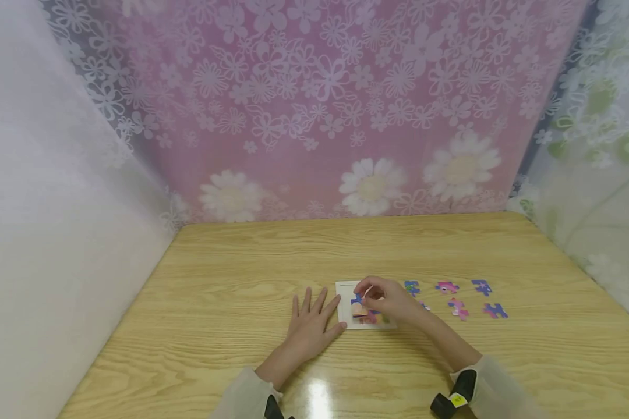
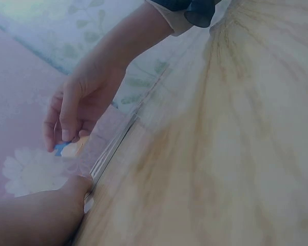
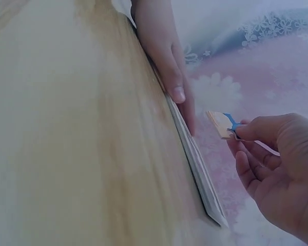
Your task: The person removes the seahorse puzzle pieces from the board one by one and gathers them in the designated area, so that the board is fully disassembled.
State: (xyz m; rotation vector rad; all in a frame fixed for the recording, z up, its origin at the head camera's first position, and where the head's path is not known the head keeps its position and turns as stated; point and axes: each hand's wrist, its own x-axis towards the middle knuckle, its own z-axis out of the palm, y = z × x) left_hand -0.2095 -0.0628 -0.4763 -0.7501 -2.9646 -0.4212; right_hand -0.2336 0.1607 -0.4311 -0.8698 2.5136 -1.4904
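A white puzzle frame lies flat on the wooden table, with a coloured picture showing inside it. Above the frame my right hand pinches a jigsaw puzzle piece between thumb and fingers; the piece is blue and cream and, in the right wrist view, hangs apart from the frame. My left hand lies palm down on the table with fingers spread, its thumb and forefinger touching the frame's left edge. Part of the frame's right side is hidden under my right hand and forearm.
To the right of the frame, loose puzzle pieces lie in two rows, among them a pink piece, a purple piece and a pink-and-blue piece. A flowered curtain hangs behind the wooden table.
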